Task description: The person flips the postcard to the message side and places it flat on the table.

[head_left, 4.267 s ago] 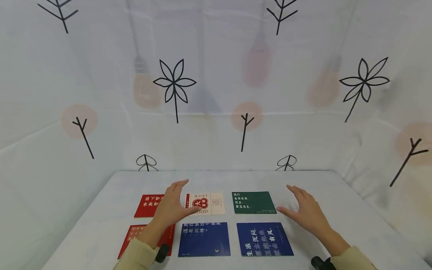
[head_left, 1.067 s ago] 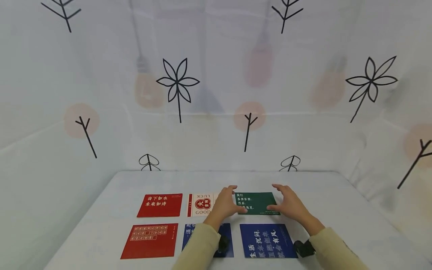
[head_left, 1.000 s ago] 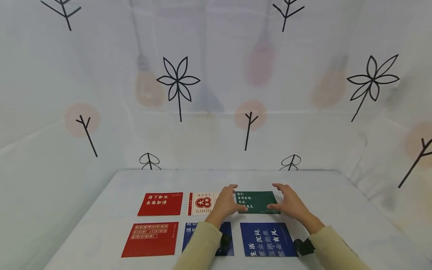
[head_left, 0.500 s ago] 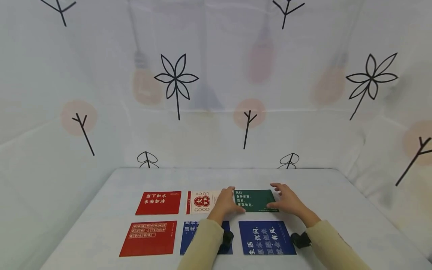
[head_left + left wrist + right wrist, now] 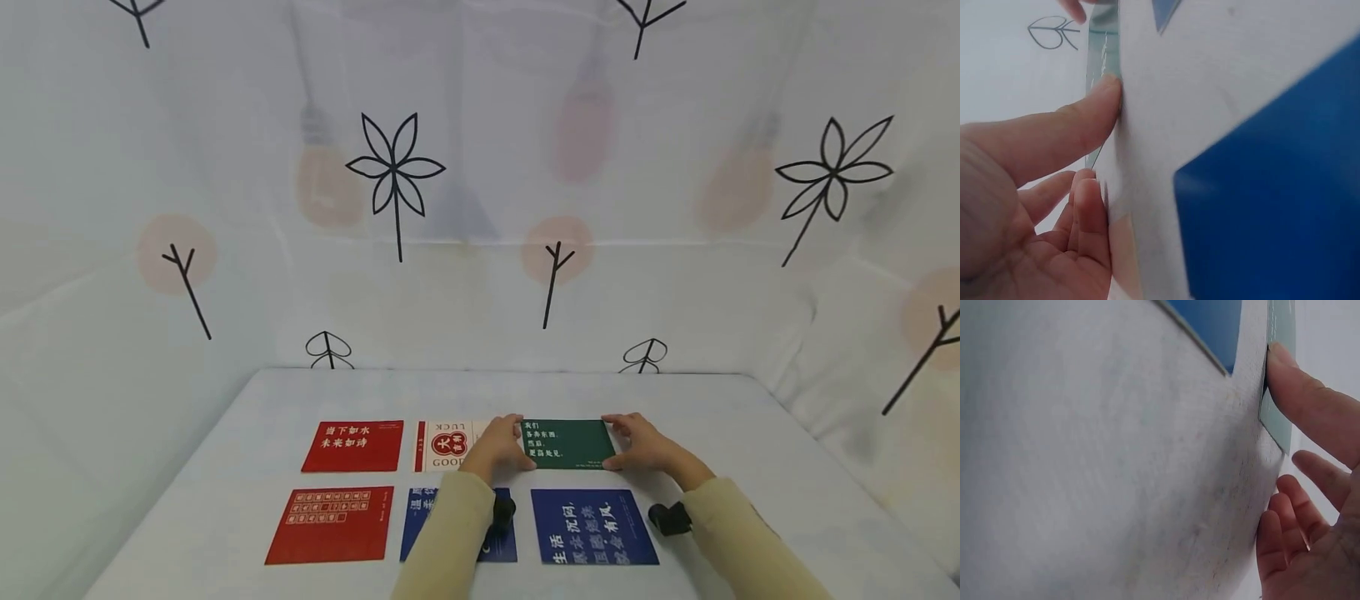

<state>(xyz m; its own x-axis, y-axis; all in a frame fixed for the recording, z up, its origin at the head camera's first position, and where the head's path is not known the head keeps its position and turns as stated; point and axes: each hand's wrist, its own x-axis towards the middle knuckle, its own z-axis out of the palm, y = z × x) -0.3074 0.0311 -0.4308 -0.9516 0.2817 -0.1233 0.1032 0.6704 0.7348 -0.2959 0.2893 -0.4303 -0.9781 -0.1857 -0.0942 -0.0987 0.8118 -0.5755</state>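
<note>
A green postcard [image 5: 570, 447] with white characters lies on the white table in the back row, farthest right. My left hand [image 5: 492, 447] spans its left end, thumb at the near edge and forefinger at the far corner. At the opposite end, my right hand [image 5: 647, 447] grips in the same manner. In the left wrist view, the left thumb [image 5: 1069, 134] presses the near edge of the green postcard [image 5: 1101, 53]. The right thumb [image 5: 1313, 403] touches that edge in the right wrist view, with the forefinger close by the corner. The left palm overlaps a cream postcard [image 5: 450, 446].
Two red postcards [image 5: 356, 446] lie on the left, one behind the other. A blue postcard [image 5: 498, 546] is partly covered by the left sleeve. Another blue postcard [image 5: 592, 527] lies in front of the green one. A patterned white cloth [image 5: 480, 300] backs the table.
Both hands have moved rightward from around the cream and green postcards to the green postcard's ends. In the last half second, their fingertips have closed in on its corners.
</note>
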